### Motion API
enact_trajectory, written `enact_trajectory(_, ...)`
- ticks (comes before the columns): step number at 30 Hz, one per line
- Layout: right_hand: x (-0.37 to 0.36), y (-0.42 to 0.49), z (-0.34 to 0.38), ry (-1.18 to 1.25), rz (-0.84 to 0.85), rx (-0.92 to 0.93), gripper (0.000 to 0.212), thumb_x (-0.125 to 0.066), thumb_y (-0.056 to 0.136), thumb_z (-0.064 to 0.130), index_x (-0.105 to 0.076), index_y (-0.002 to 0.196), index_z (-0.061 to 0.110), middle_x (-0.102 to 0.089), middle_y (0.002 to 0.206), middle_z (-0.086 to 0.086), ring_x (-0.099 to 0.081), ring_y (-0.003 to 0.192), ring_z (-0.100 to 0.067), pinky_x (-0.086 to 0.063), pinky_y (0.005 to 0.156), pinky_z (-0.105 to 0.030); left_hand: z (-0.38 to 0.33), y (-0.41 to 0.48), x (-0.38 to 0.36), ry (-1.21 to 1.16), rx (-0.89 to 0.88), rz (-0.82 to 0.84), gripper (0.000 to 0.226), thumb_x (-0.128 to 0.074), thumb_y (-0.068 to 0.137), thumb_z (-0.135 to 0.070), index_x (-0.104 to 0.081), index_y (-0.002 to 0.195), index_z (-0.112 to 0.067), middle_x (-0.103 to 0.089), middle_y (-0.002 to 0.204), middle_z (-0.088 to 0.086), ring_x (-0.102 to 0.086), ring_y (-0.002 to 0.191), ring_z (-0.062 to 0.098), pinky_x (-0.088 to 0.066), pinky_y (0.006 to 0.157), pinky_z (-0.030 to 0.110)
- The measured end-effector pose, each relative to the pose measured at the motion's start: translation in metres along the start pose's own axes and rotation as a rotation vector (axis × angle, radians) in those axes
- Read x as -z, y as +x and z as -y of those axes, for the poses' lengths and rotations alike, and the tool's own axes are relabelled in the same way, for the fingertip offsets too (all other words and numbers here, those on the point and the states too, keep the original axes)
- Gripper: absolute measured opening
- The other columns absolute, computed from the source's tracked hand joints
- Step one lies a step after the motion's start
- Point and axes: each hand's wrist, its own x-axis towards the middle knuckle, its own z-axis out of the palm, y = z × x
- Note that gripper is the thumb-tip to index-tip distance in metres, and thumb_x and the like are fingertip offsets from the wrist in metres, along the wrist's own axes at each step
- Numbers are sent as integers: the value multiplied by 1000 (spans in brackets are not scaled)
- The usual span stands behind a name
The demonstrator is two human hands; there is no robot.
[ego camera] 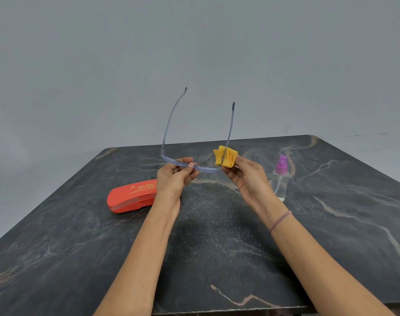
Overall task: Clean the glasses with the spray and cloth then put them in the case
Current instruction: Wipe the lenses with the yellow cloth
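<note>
Glasses (pixel 205 168): held in the air above the table (pixel 217 236), 2 temples open and pointing away from the person.
Handling: probably light, thin and stiff. The lenses smear easily and the temples could bend, so the front rim near the bridge is the best hold.
Left hand (pixel 174 176): thumb and fingers pinch the front rim.
Right hand (pixel 249 176): pinches the cloth (pixel 226 157), folded over the rim's right end.
Case (pixel 130 197): on the table at left, looks closed.
Spray (pixel 280 179): stands at right.

Case (pixel 131 196) left on table (pixel 217 247), spray bottle (pixel 280 179) right; glasses (pixel 194 166) between (held above).
</note>
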Motion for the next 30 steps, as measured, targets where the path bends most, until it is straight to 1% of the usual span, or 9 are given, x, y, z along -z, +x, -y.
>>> enact_trajectory(2, 1, 0, -1, -13, 42, 5, 16, -51, 91, 3, -66, 85, 5, -72, 73, 0, -66, 74, -10, -56, 73, -21, 0, 0, 0, -1, -7, -5, 11, -56, 86, 7, -63, 88, -2, -66, 82, 10, -67, 75, 13, -56, 64, 16)
enact_trajectory(5, 4, 1, -5, -85, 67, 53, 10, -60, 85, 2, -66, 92, 6, -73, 79, 1, -68, 76, -7, -55, 73, -19, 0, 1, 0, -9, -9, -4, 11, -57, 86, 6, -63, 87, -3, -67, 82, 10, -68, 74, 13, -57, 65, 17)
enact_trajectory(8, 8, 4, -12, -429, 17, 157, 19, -68, 82, 10, -68, 100, 4, -71, 80, 1, -65, 74, -4, -51, 70, -17, 1, -1, -1, -10, -16, 23, 11, -56, 87, 6, -62, 87, -3, -66, 82, 10, -69, 69, 9, -56, 63, 16)
enact_trajectory(11, 8, 7, -16, -645, -30, 218, 21, -70, 82, 19, -70, 99, 8, -72, 83, -2, -66, 78, -11, -54, 77, -28, 1, -1, -3, 25, -31, 37, 12, -55, 88, 6, -61, 88, -4, -65, 83, 11, -68, 72, 11, -56, 64, 16)
enact_trajectory(14, 7, 6, -12, -648, -79, 250, 14, -67, 84, 21, -69, 96, 13, -71, 84, -1, -67, 77, -11, -56, 81, -32, 3, -2, -5, 109, -68, 64, 15, -53, 89, 5, -60, 88, -9, -63, 85, 10, -65, 79, 14, -56, 67, 17)
enact_trajectory(18, 8, 5, -3, -589, -161, 345, 13, -65, 86, 21, -67, 96, 14, -71, 87, -2, -68, 75, -9, -57, 76, -30, 5, -5, -8, 141, -104, 80, 17, -52, 90, 5, -58, 87, -10, -61, 88, 12, -64, 82, 15, -56, 67, 17)
enact_trajectory(22, 6, 3, -10, -707, -95, 317, 13, -66, 85, 22, -67, 97, 16, -71, 88, -3, -68, 73, -10, -58, 75, -32, 3, -4, -7, 80, -113, 59, 16, -53, 90, 4, -59, 87, -10, -61, 89, 12, -65, 84, 15, -57, 68, 19)
enact_trajectory(25, 5, 3, -12, -794, -59, 292, 17, -67, 84, 22, -68, 98, 13, -71, 88, -5, -68, 76, -13, -57, 77, -32, 3, -2, -4, 120, -111, 57, 15, -52, 91, 3, -59, 90, -10, -60, 91, 13, -64, 87, 15, -56, 67, 17)
enact_trajectory(30, 8, 4, 7, -780, -241, 463, 18, -69, 83, 23, -71, 97, 11, -71, 84, -2, -66, 78, -11, -52, 75, -20, 6, 2, -1, 284, -118, 111, 19, -47, 93, 2, -56, 96, -15, -59, 87, 8, -62, 84, 12, -55, 67, 16)
